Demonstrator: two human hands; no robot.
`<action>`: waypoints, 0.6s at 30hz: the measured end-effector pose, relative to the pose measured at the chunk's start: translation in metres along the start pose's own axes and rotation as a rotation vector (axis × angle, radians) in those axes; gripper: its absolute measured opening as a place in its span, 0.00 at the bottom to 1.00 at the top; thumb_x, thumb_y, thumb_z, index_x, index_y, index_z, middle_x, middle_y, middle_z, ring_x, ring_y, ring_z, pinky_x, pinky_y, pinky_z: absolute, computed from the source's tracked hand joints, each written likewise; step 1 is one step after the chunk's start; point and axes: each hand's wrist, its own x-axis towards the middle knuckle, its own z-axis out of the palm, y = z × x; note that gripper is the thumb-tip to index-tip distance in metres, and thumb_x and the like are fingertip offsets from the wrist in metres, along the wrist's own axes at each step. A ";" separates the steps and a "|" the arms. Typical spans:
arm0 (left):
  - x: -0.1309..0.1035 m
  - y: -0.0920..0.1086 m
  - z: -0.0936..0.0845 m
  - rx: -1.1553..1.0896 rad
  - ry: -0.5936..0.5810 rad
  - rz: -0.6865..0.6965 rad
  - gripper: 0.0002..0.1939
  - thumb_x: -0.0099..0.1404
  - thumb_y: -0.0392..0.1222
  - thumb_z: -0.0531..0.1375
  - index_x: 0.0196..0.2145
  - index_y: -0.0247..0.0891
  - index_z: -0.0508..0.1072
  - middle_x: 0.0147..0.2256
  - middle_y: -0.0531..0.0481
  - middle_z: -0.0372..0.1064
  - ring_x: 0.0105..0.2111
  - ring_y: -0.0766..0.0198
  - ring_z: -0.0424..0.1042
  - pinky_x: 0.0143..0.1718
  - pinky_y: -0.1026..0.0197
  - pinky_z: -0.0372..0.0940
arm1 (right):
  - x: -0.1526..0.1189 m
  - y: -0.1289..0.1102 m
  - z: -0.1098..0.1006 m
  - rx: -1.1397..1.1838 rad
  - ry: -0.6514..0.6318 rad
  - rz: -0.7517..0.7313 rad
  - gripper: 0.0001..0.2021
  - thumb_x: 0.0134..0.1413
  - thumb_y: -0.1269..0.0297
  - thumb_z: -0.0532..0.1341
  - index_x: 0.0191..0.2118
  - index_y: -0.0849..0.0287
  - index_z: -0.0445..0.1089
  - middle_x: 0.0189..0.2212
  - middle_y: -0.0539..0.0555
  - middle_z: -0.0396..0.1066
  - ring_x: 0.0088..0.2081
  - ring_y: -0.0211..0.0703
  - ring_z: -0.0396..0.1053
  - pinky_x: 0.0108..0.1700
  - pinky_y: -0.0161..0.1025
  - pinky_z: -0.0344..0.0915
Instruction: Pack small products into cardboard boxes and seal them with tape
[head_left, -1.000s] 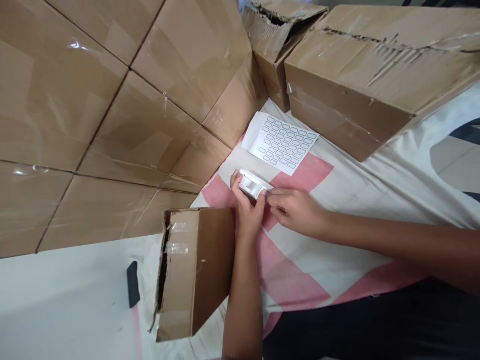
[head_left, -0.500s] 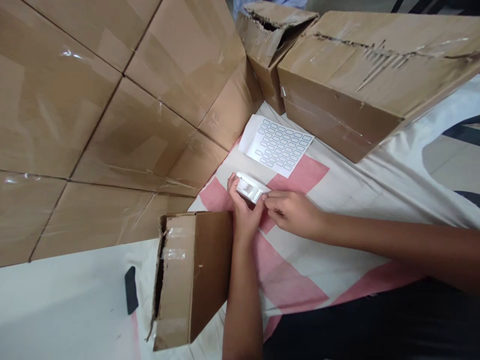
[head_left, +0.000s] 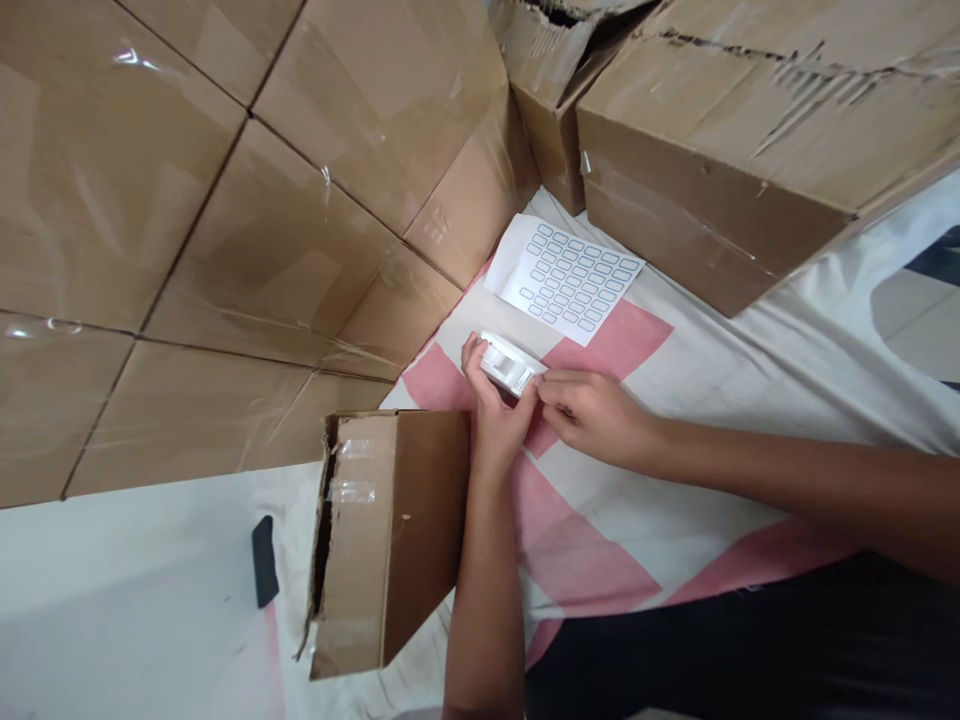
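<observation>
A small white box-like item [head_left: 510,364], its exact kind unclear, lies in the grip of my left hand [head_left: 496,405], with fingers along its left end and the thumb at its near right corner. My right hand [head_left: 592,408] is closed, thumb and fingers pinched at the right end of that item. Whatever the pinch holds, if anything, is too small to make out. Just beyond both hands, a white sheet of labels [head_left: 574,275] with rows of blue-outlined rounded rectangles rests on the cloth, its left edge curling up.
Stacked taped cartons [head_left: 285,230] form a wall on the left. A torn-topped carton [head_left: 705,200] stands at the far right, beside a smaller carton [head_left: 551,130]. Another open carton [head_left: 427,520] sits by my left forearm. A dark object [head_left: 264,562] lies on the pale surface at lower left. Pink-and-white cloth [head_left: 585,560] spreads underneath.
The view has shifted slightly, so the boxes and sheet appear a little higher and to the right. Both hands keep nearly the same hold on the white item.
</observation>
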 end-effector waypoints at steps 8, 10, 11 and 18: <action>0.000 0.002 0.001 -0.082 0.000 -0.032 0.34 0.66 0.41 0.62 0.63 0.44 0.49 0.70 0.37 0.39 0.72 0.54 0.42 0.71 0.48 0.45 | 0.001 0.000 0.001 0.073 0.010 0.047 0.15 0.52 0.79 0.55 0.22 0.58 0.50 0.23 0.47 0.60 0.25 0.34 0.57 0.28 0.35 0.48; -0.001 0.002 0.001 -0.085 -0.005 -0.040 0.34 0.66 0.42 0.62 0.63 0.45 0.49 0.70 0.38 0.38 0.72 0.54 0.42 0.71 0.48 0.46 | 0.001 -0.001 0.001 0.071 0.009 0.054 0.14 0.51 0.79 0.55 0.22 0.58 0.50 0.23 0.47 0.60 0.25 0.34 0.57 0.28 0.35 0.48; -0.001 0.002 0.002 -0.089 -0.001 -0.037 0.34 0.66 0.42 0.62 0.63 0.45 0.49 0.70 0.38 0.38 0.72 0.54 0.41 0.71 0.48 0.45 | 0.001 -0.001 0.001 0.070 0.009 0.055 0.14 0.51 0.79 0.55 0.22 0.58 0.50 0.23 0.47 0.60 0.25 0.34 0.57 0.28 0.35 0.48; -0.001 0.000 0.004 -0.094 0.028 -0.010 0.36 0.64 0.42 0.63 0.63 0.46 0.49 0.70 0.38 0.39 0.72 0.53 0.42 0.71 0.47 0.45 | 0.001 -0.002 0.001 0.095 0.025 0.069 0.14 0.50 0.79 0.54 0.22 0.57 0.49 0.21 0.47 0.59 0.24 0.34 0.56 0.27 0.35 0.48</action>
